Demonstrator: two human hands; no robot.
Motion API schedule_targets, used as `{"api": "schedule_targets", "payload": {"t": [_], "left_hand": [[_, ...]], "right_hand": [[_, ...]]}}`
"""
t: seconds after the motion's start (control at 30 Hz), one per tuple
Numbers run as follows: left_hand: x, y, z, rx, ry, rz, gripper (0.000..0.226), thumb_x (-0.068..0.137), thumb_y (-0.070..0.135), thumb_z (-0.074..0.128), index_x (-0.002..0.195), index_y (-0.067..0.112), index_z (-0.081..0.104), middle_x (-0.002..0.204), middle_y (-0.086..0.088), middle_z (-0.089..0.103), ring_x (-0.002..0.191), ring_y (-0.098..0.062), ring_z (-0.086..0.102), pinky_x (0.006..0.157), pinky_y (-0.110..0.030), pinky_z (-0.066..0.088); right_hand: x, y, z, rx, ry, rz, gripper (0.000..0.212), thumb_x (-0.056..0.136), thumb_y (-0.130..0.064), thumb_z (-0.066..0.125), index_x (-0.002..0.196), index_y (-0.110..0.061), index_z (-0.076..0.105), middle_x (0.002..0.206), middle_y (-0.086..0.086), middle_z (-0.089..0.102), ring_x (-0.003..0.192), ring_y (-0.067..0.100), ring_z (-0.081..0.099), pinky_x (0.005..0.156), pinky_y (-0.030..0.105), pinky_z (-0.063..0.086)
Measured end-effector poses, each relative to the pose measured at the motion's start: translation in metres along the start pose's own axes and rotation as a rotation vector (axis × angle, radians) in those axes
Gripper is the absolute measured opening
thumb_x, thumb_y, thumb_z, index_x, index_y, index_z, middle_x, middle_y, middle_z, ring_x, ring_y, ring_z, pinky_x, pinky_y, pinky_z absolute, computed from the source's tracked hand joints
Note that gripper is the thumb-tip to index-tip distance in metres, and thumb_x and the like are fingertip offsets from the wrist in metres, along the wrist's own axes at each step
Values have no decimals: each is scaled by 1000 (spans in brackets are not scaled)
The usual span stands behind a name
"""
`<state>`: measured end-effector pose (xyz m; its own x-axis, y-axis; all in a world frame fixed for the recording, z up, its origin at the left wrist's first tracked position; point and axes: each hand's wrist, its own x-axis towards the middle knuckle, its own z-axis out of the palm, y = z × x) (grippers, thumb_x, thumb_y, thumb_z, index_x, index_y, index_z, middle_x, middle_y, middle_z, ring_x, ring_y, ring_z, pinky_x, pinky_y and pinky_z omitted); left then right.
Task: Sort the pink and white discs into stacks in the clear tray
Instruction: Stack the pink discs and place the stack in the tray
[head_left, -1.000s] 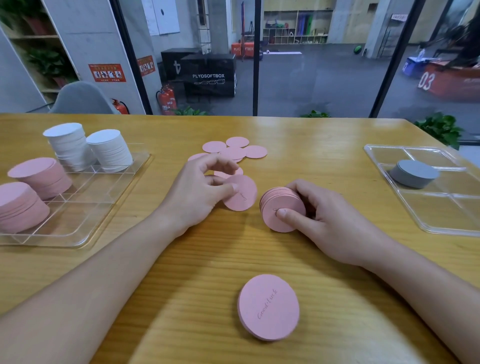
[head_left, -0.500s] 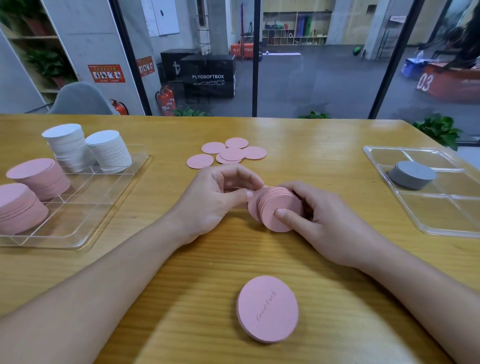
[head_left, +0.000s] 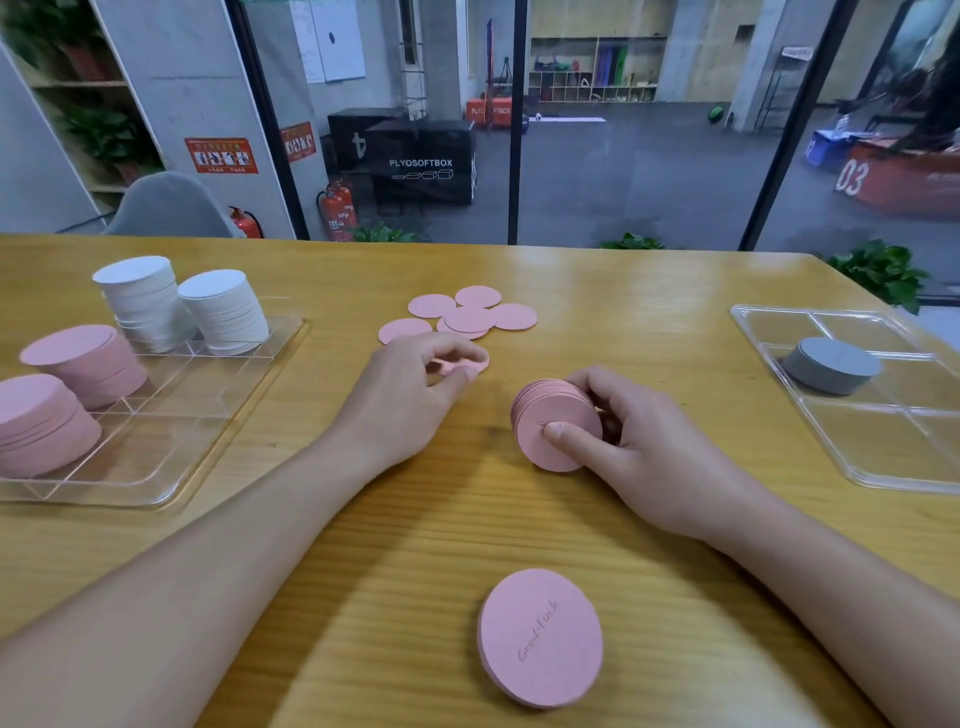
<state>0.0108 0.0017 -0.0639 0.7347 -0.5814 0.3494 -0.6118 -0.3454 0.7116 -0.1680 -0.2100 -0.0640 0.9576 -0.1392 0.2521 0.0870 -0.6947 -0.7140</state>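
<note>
My right hand (head_left: 639, 441) grips a stack of pink discs (head_left: 553, 423) held on edge on the table, thumb pressed on its front face. My left hand (head_left: 415, 395) is to the left of it, fingers curled over a single pink disc (head_left: 470, 364) lying on the wood. Several loose pink discs (head_left: 467, 314) lie just beyond. A thicker pink stack (head_left: 540, 636) lies flat near me. The clear tray (head_left: 171, 415) at the left holds two white stacks (head_left: 179, 304) at the back and two pink stacks (head_left: 62, 389) at the front left.
A second clear tray (head_left: 883, 441) at the right holds a grey disc stack (head_left: 831, 364). The wooden table (head_left: 311, 571) ends at a glass wall behind. A grey chair (head_left: 166, 208) stands beyond the far left edge.
My left hand added a disc to the stack in my right hand, then moved back left and away onto another loose disc. The right hand and its stack stayed put.
</note>
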Motion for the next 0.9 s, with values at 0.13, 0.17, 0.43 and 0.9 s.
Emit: {"api": "schedule_targets", "payload": {"t": [0.13, 0.17, 0.43, 0.9], "left_hand": [[6, -8, -1, 229, -64, -45, 18, 108, 38, 65, 111, 30, 81, 103, 12, 77, 93, -15, 64, 93, -42, 55], [5, -8, 0, 261, -83, -46, 17, 107, 41, 67, 104, 31, 81, 100, 14, 77, 90, -13, 64, 91, -44, 56], [-4, 0, 2, 127, -93, -44, 17, 89, 40, 91, 94, 33, 77, 108, 14, 76, 100, -7, 71, 93, -38, 59], [-11, 10, -6, -101, -121, -66, 23, 99, 16, 81, 112, 28, 67, 94, 5, 81, 76, -9, 65, 75, -31, 48]], "right_hand": [[10, 3, 3, 18, 30, 26, 15, 104, -42, 71, 115, -32, 67, 108, -14, 75, 93, 11, 73, 87, 41, 59], [12, 4, 3, 22, 34, 29, 15, 104, -42, 71, 115, -32, 67, 109, -14, 75, 92, 12, 73, 87, 43, 60], [14, 6, 3, 41, 29, 52, 15, 103, -42, 72, 113, -31, 68, 107, -14, 76, 91, 11, 74, 87, 43, 60], [6, 4, 1, -15, 20, 26, 13, 105, -41, 69, 116, -34, 64, 105, -15, 74, 90, 11, 69, 85, 37, 56]]}}
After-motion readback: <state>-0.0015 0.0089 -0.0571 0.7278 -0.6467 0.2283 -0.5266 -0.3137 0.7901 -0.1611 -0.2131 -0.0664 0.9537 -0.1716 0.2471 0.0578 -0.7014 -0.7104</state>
